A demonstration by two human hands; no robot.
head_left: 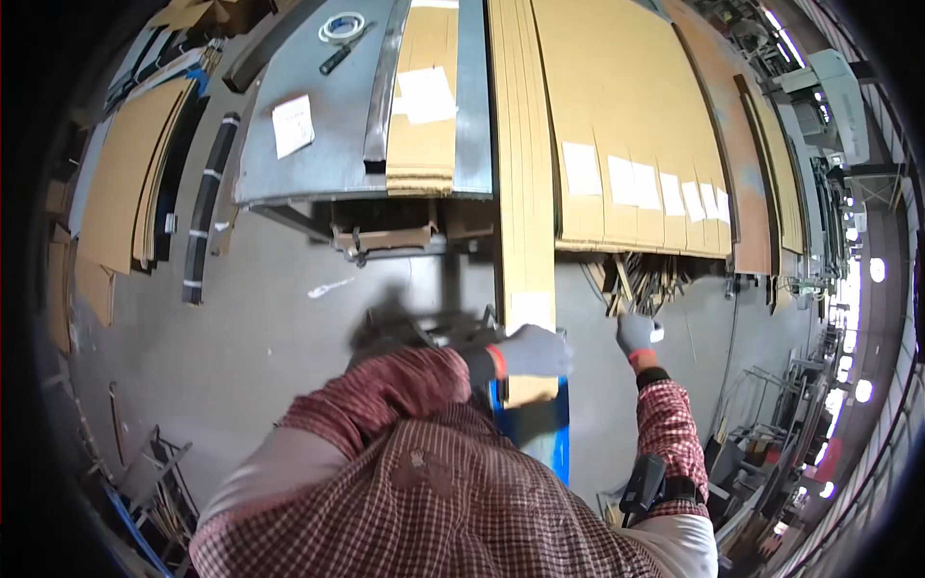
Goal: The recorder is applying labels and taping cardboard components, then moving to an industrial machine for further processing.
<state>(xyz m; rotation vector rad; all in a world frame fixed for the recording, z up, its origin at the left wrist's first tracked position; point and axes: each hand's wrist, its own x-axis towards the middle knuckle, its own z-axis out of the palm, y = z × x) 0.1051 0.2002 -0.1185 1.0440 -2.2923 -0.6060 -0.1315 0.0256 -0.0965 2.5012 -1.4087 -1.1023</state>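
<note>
1. Left hand [536, 353], grey-gloved, red band at the wrist: lies across the near end of a long cardboard strip [525, 173]. From here I cannot tell whether its fingers are clamped on the board or merely rest there.
2. Long cardboard strip: runs away from the person, beside the wide cardboard stack; its near end lies over a blue surface [561, 448]. A white sheet [531, 308] lies on it, just beyond the left hand.
3. Right hand [635, 333], also gloved — held out to the right, near a tangle of cardboard offcuts [631, 284]. A small white object [658, 331] shows at its edge; grip on it cannot be told.
4. Wide cardboard stack [626, 96]: right of the strip, a row of white papers [633, 183] along its near side.
5. Metal counter [308, 91], left: tape roll [342, 27], dark-handled tool [335, 62], dark bar [383, 87], narrow cardboard stack [421, 154].
</note>
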